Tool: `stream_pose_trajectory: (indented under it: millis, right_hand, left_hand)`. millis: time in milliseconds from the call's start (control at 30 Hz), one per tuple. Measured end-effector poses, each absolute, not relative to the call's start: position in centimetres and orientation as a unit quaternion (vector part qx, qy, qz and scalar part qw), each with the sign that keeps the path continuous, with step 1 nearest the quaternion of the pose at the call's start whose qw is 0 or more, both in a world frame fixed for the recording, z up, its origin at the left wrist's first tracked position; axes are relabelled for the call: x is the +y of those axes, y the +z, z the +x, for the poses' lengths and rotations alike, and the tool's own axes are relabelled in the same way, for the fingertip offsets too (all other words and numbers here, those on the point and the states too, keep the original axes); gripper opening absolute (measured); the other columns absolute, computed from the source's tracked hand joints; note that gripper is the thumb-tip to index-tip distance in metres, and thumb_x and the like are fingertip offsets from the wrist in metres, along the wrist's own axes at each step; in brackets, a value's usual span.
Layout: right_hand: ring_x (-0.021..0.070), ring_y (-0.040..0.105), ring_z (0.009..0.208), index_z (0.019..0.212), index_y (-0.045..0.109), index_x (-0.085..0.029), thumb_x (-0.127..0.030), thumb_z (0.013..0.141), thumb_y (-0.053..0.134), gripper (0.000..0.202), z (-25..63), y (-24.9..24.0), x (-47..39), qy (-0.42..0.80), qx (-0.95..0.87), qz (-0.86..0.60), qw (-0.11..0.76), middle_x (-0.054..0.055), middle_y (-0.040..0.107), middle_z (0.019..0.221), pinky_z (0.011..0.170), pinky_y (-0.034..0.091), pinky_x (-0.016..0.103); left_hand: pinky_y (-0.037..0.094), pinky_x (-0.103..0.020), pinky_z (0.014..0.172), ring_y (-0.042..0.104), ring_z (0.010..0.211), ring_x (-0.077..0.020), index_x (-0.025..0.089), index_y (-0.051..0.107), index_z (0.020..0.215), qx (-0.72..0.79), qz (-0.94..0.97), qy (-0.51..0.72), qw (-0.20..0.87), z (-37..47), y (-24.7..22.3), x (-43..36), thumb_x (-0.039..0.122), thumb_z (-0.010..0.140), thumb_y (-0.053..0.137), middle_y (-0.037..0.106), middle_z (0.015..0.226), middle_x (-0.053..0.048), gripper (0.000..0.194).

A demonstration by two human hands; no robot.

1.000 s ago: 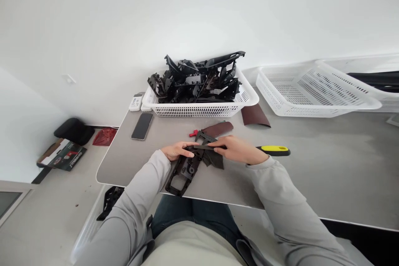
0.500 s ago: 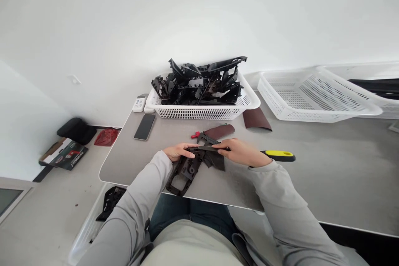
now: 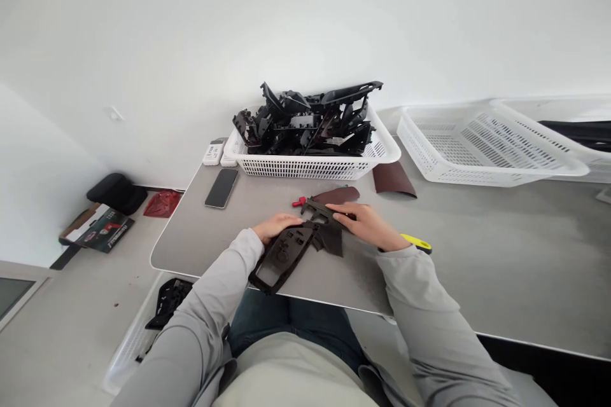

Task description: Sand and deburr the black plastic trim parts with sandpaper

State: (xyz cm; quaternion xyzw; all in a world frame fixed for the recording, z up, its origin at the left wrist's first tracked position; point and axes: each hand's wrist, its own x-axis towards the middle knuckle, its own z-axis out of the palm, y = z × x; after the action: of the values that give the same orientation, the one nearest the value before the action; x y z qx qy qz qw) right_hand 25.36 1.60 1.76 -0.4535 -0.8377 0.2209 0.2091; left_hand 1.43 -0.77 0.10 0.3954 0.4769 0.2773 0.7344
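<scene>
My left hand [image 3: 277,227] is closed on the upper end of a long black plastic part [image 3: 283,257], which lies slanted at the table's front edge. My right hand [image 3: 365,224] is closed round a dark, narrow tool [image 3: 329,211], whose tip points left above the part's upper end. Under and beside the tool is a dark piece with a rectangular gap [image 3: 337,243]. Just behind lie a dark red strip [image 3: 338,194] and a small red item [image 3: 299,201]. A yellow and black handle [image 3: 417,242] shows partly behind my right wrist.
A white basket [image 3: 305,167] heaped with black parts stands at the back. Further right are other white baskets [image 3: 496,172]. A dark red sheet [image 3: 394,179], a phone [image 3: 222,188] and a white device [image 3: 213,152] lie on the table. A bin [image 3: 128,343] stands below left.
The black part has turned over in my left hand, showing a different face. My right hand has lifted the tool slightly up and away from the part. The view has shifted a little.
</scene>
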Motion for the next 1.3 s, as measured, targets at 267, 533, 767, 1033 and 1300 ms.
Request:
stream_pose_trajectory:
  millis: [267, 533, 767, 1033, 1300]
  right_hand:
    - [0.0214, 0.065, 0.085, 0.117, 0.067, -0.025, -0.029, 0.087, 0.047, 0.036, 25.6, 0.9, 2.1, 0.219, -0.832, -0.456, 0.227, 0.005, 0.072, 0.094, 0.081, 0.049, 0.034]
    - [0.0211, 0.064, 0.082, 0.117, 0.067, -0.025, -0.029, 0.088, 0.047, 0.035, 25.4, 0.4, 2.0, 0.228, -0.837, -0.448, 0.218, 0.005, 0.071, 0.093, 0.078, 0.05, 0.034]
    - [0.022, 0.064, 0.085, 0.117, 0.066, -0.024, -0.029, 0.088, 0.047, 0.035, 25.1, 0.4, 1.7, 0.229, -0.84, -0.449, 0.202, 0.006, 0.071, 0.095, 0.079, 0.05, 0.035]
    - [0.021, 0.063, 0.079, 0.118, 0.066, -0.024, -0.031, 0.088, 0.046, 0.036, 24.9, 1.1, 1.3, 0.234, -0.839, -0.442, 0.214, 0.006, 0.07, 0.09, 0.077, 0.05, 0.035]
    - [0.0218, 0.063, 0.08, 0.118, 0.066, -0.022, -0.03, 0.088, 0.045, 0.037, 24.9, 1.0, 1.2, 0.241, -0.837, -0.446, 0.208, 0.007, 0.07, 0.091, 0.077, 0.049, 0.035]
  left_hand:
    - [0.037, -0.024, 0.054, 0.049, 0.047, -0.0087, 0.014, 0.065, 0.061, 0.475, 0.39, 0.252, 0.748, 1.3, -0.2, -0.8, 0.037, 0.061, 0.078, 0.06, 0.052, 0.001, 0.026]
    - [0.041, -0.032, 0.089, 0.064, 0.086, -0.0172, 0.017, 0.072, 0.099, 0.404, 0.341, 0.284, 0.8, 0.1, -0.7, -0.5, 0.023, 0.065, 0.072, 0.073, 0.092, -0.006, 0.035]
    - [0.044, -0.029, 0.08, 0.062, 0.074, -0.0137, 0.016, 0.071, 0.093, 0.408, 0.373, 0.301, 0.777, -0.5, -0.9, -0.5, 0.021, 0.066, 0.072, 0.071, 0.084, -0.004, 0.027]
    - [0.043, -0.026, 0.076, 0.061, 0.076, -0.0138, 0.016, 0.073, 0.084, 0.426, 0.407, 0.274, 0.761, 0.2, -0.8, -0.4, 0.019, 0.069, 0.059, 0.071, 0.084, -0.004, 0.021]
    - [0.04, -0.025, 0.061, 0.055, 0.057, -0.0118, 0.018, 0.069, 0.086, 0.429, 0.365, 0.238, 0.791, 0.0, -0.8, -0.5, 0.013, 0.061, 0.052, 0.066, 0.069, -0.001, 0.031]
